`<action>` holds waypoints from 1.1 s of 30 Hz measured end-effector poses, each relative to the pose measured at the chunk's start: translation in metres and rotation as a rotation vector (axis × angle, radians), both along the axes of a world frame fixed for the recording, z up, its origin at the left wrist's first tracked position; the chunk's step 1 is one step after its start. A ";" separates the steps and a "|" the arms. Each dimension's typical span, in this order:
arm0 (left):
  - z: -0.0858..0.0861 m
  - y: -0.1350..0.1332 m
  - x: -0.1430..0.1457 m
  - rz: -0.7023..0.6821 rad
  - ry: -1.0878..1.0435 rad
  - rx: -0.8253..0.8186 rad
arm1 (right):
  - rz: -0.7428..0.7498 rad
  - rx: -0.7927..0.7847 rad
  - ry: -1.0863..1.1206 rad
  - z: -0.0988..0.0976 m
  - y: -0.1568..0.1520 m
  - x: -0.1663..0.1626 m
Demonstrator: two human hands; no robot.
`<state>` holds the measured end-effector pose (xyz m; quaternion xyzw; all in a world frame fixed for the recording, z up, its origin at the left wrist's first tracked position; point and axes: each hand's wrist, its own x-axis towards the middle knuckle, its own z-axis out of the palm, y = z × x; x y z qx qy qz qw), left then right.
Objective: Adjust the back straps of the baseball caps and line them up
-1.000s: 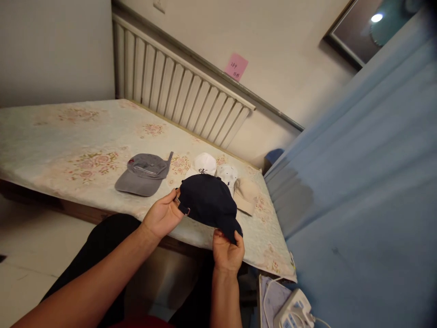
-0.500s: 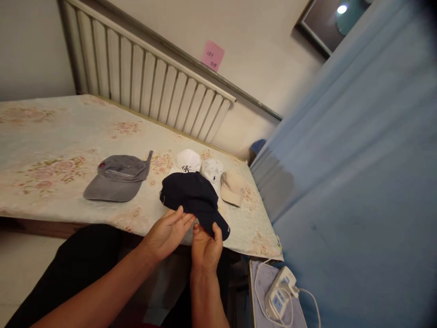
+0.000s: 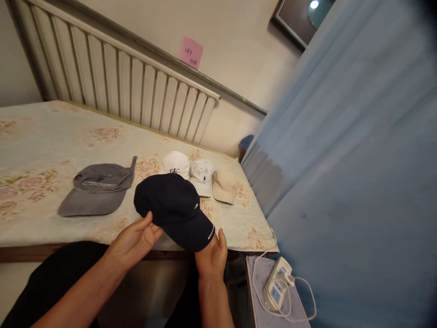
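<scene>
A dark navy baseball cap point(image 3: 167, 200) is held above the bed's front edge, crown up, its brim pointing to the lower right. Small light lettering runs along the brim's edge, and a little light mark shows on the front of the crown. My left hand point(image 3: 136, 239) grips the crown's lower rim, thumb outside and fingers partly beneath. Under the brim's tip, my right hand point(image 3: 212, 257) supports the cap; its thumb stands apart from the brim and its fingers are mostly hidden. Left of the cap lies a grey cap point(image 3: 99, 189) with its strap sticking up.
Behind the navy cap sit a white cap with black letters point(image 3: 175, 161), a white cap with a small dark logo point(image 3: 201, 175) and a beige cap point(image 3: 223, 184). The flowered bed point(image 3: 78, 136) backs onto a radiator point(image 3: 129, 82). A blue curtain point(image 3: 341, 159) and power strip point(image 3: 278, 282) are right.
The navy cap has turned so its front and brim lettering show, and it sits further left in view. My right thumb has come off the brim. The view has shifted right.
</scene>
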<state>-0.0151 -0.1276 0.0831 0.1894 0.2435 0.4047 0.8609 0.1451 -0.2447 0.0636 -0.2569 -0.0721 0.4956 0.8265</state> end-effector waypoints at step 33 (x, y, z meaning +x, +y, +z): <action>-0.042 0.073 0.205 -0.285 0.191 0.071 | -0.336 -0.188 0.116 -0.097 0.011 0.109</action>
